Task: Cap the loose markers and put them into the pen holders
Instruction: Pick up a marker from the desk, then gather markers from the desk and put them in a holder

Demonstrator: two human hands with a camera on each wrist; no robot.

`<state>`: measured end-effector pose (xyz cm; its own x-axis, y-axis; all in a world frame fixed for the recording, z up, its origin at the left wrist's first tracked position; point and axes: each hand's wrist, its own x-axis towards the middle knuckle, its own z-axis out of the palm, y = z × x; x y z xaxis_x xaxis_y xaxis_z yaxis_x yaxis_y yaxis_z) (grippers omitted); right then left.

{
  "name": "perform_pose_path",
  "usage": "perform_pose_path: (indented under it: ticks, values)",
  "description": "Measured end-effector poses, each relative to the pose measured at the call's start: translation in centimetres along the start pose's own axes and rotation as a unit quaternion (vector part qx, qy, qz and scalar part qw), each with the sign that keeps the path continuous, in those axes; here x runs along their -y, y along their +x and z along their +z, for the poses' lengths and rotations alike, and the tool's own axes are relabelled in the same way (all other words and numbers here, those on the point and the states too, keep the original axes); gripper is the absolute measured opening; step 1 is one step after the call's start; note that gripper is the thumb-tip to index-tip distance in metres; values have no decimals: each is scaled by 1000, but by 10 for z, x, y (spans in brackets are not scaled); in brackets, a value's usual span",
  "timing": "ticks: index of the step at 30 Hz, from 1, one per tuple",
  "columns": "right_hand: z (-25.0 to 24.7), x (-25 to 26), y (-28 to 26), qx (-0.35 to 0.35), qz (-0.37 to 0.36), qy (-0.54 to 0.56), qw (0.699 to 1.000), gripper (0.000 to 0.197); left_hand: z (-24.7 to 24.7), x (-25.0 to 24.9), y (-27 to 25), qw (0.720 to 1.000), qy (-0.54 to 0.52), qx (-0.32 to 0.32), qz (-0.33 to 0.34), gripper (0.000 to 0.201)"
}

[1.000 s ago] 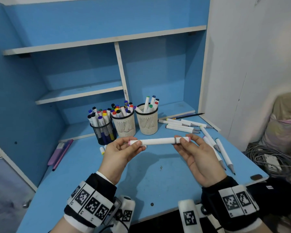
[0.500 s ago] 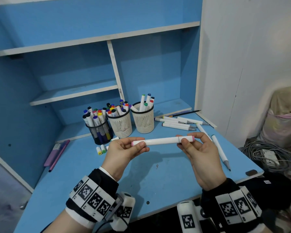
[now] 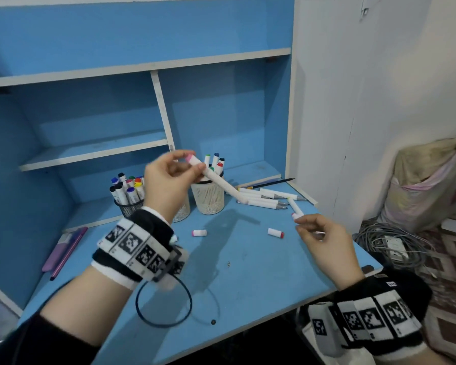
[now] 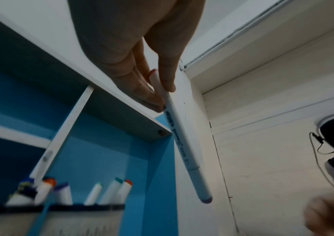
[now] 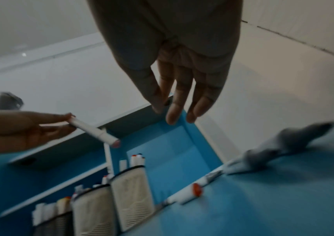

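While the left hand [image 3: 169,180] hangs raised in the middle of the head view, it pinches a white marker [image 3: 217,180] by its upper end between thumb and fingertips, and the barrel slants down toward the right of the frame, over the cream mesh pen holder [image 3: 208,200]. In the left wrist view the marker [image 4: 182,138] runs from the fingers down to lower centre, with dark print along the barrel and a cap on the far end. Its colour is hard to judge there, though the right wrist view shows that end [image 5: 115,143] reddish-pink. The end in the fingers also looks pink in the head view.

Lower right of centre, the right hand [image 3: 324,241] holds nothing — its fingers hang straight and relaxed in the right wrist view [image 5: 182,89], well apart from the held marker. A short white marker piece [image 3: 295,208] lies just beyond its fingertips; whether they touch it, I cannot tell.

On the blue desk [image 3: 248,280] between the hands lie two loose caps, one pink-ended [image 3: 199,233] and one red-ended [image 3: 275,233]. Uncapped white markers [image 3: 263,198] lie in a cluster right of the cream holder. Further left stands a black mesh holder [image 3: 128,206] full of capped markers — another cream one is mostly hidden behind the left wrist.
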<state>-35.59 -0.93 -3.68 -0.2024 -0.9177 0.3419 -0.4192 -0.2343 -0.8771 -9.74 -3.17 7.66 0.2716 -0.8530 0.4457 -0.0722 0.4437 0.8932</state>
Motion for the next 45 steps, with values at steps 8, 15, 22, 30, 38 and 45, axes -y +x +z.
perform_pose_path:
  ticks: [8, 15, 22, 30, 38, 45]
  values:
    - [-36, -32, 20, 99, 95, -161, 977, 23, -4, -7, 66, 983, 155, -41, 86, 26]
    - [-42, -38, 23, 185, 100, -299, 931, 18, -8, 17, 90, 959, 269, -20, 86, 24]
    - [-53, -36, 24, 161, 109, -292, 936, 16, -3, 37, 95, 955, 290, -11, 67, 28]
    - [-49, -30, 18, 100, 204, 124, 966, 30, 3, 57, 98, 948, 315, -22, 35, 25]
    - [6, -7, -7, 142, 200, 396, 885, 67, 2, 83, 99, 929, 370, -1, -8, 26]
    - [60, 11, -27, 183, 245, 479, 823, 27, -11, 88, 97, 896, 442, 40, -10, 26]
